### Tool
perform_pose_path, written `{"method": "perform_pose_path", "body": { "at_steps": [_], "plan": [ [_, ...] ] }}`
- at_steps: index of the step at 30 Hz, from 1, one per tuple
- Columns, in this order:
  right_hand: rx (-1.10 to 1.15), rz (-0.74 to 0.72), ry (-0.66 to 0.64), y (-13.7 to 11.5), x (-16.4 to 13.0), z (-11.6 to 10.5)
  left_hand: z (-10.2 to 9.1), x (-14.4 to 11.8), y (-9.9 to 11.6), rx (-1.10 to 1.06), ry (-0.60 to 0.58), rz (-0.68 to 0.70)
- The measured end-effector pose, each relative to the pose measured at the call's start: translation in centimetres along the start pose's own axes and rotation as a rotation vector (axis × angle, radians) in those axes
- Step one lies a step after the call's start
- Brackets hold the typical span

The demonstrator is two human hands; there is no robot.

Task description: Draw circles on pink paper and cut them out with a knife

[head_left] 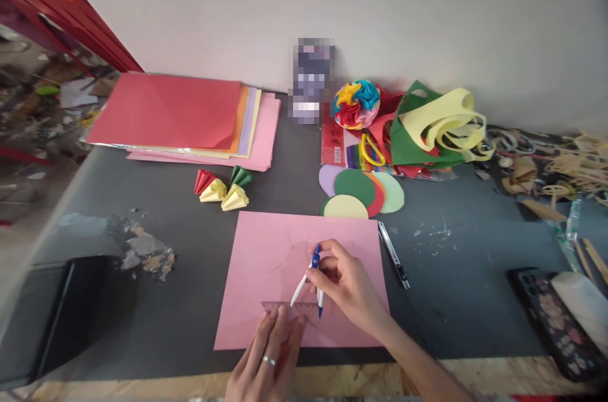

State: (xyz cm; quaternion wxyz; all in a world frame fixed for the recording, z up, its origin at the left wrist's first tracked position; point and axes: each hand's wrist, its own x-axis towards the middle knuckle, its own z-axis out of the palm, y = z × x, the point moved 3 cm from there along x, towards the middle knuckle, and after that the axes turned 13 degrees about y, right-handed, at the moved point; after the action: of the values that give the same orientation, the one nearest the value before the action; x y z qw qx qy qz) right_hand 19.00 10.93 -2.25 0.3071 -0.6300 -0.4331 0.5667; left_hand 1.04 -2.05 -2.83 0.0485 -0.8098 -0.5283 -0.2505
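Observation:
A sheet of pink paper [247,263] lies in front of me with a faint curved pencil line on its upper part. My right hand [346,285] is closed around a blue and white compass [304,288], gripping it near its hinge. The legs of the compass are spread, and one tip meets the edge of a see-through ruler [311,306] lying on the paper. My left hand [268,351], with a ring on one finger, presses the ruler down with outstretched fingertips; part of the ruler is hidden beneath it. Right of the sheet rests a silver and black utility knife [393,256].
Behind the sheet lie paper circles [354,187] and small folded paper cones [223,190]. Coloured sheets [166,112] are stacked back left. A paper flower ball [357,104] and cut scraps [427,123] sit back right. A black case [42,313] and a phone [558,320] flank the work.

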Motion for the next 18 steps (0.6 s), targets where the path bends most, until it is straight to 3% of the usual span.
{"method": "perform_pose_path", "body": {
  "at_steps": [7, 14, 18],
  "plan": [
    [-0.039, -0.042, 0.038, -0.74, -0.1, -0.09, 0.06, -0.1, -0.34, -0.046, 0.019, -0.008],
    [-0.074, -0.075, 0.04, -0.52, -0.1, 0.01, 0.71, -0.38, -0.52, -0.081, 0.142, -0.011],
    [-0.072, -0.066, 0.054, -0.53, -0.04, 0.04, 0.52, -0.36, -0.47, -0.054, 0.103, -0.008]
  ]
}}
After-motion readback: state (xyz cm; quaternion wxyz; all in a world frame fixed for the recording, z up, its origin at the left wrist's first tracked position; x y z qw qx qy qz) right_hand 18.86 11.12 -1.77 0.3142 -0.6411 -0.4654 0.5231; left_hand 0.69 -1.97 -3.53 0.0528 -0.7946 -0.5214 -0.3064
